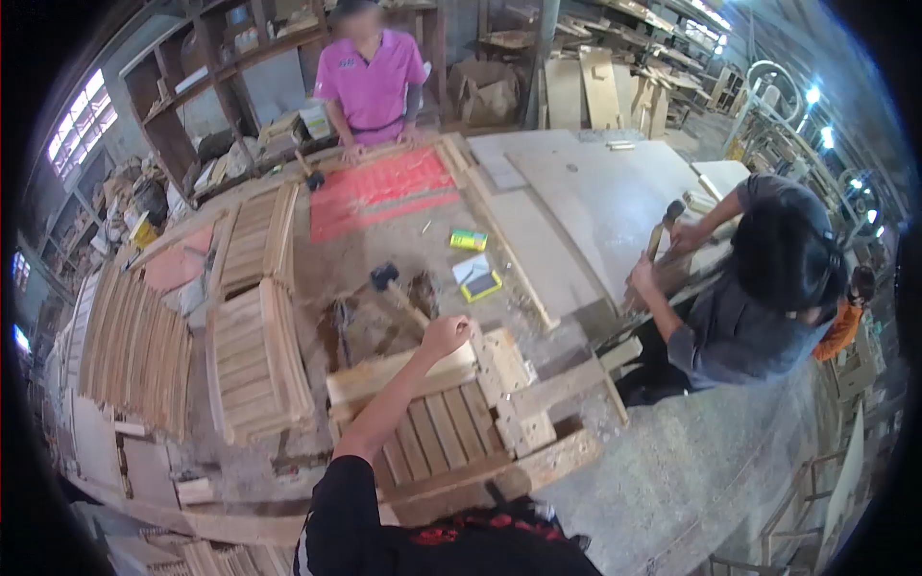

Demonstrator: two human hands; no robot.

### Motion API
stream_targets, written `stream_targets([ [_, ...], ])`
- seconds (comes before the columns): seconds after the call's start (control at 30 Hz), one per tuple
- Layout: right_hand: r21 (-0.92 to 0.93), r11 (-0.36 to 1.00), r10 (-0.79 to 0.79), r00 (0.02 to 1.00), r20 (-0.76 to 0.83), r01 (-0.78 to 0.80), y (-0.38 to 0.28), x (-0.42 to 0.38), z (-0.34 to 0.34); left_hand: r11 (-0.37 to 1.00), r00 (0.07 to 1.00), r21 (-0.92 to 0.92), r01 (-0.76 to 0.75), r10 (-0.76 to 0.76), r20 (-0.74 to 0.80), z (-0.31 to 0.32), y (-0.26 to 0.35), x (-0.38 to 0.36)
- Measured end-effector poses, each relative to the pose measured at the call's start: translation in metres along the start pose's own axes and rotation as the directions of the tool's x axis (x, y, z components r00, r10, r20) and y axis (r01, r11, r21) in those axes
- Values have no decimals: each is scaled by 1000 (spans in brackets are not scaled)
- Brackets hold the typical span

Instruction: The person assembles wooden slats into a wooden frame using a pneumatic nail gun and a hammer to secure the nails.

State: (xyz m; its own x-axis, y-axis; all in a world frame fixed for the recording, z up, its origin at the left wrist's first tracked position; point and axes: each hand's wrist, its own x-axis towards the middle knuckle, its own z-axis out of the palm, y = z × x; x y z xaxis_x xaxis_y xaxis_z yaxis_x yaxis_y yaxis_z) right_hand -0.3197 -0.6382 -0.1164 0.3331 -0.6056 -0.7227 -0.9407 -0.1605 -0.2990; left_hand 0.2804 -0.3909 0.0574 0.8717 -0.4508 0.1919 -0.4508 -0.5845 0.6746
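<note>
My left hand [447, 337] is closed, fingertips pinched together, over the back rail [403, 372] of a slatted wooden panel [437, 432] in front of me. Whatever it pinches cannot be made out. Beside the fingers, a wooden block with drilled holes [499, 370] runs along the panel's right end. A black-headed mallet [384, 276] lies on the table just beyond, its wooden handle ending behind my hand in this view. My right hand is out of view.
Slatted panels [254, 360] and stacked curved slats [139, 350] lie left. Small yellow boxes [480, 285] and a red sheet [379, 192] lie ahead. A person in pink [370, 82] stands opposite; a person in grey [759, 278] works at right with a hammer [675, 209].
</note>
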Motion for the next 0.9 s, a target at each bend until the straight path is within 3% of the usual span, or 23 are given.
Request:
stream_targets([
  [0.1,-81,992,-99,995,11,100,-49,28,1,990,995,101,98,-97,-14,43,-44,67],
  [0.2,-132,986,-99,995,30,102,-51,44,5,923,975,323,208,-170,-143,77,-78,113],
  [0.27,-151,984,-84,996,40,90,-52,40,1,916,948,246,317,-310,-70,101,-109,143],
  [0.33,-163,984,-66,997,48,73,-50,40,-1,954,968,169,249,-239,-78,114,-126,160],
  [0.43,-192,980,-41,997,62,52,-38,35,-1,911,931,250,328,-357,79,128,-137,190],
  [0.5,-212,977,-20,997,75,36,-26,27,2,847,890,281,451,-451,-69,134,-133,196],
  [0.57,-227,974,6,996,92,15,-17,19,4,828,883,322,458,-466,-59,138,-140,200],
  [0.77,-275,961,-6,993,121,40,9,12,7,819,882,488,300,-434,185,127,-139,201],
  [0.9,-286,954,-48,990,132,85,30,14,20,837,896,477,269,-399,196,138,-147,195],
])
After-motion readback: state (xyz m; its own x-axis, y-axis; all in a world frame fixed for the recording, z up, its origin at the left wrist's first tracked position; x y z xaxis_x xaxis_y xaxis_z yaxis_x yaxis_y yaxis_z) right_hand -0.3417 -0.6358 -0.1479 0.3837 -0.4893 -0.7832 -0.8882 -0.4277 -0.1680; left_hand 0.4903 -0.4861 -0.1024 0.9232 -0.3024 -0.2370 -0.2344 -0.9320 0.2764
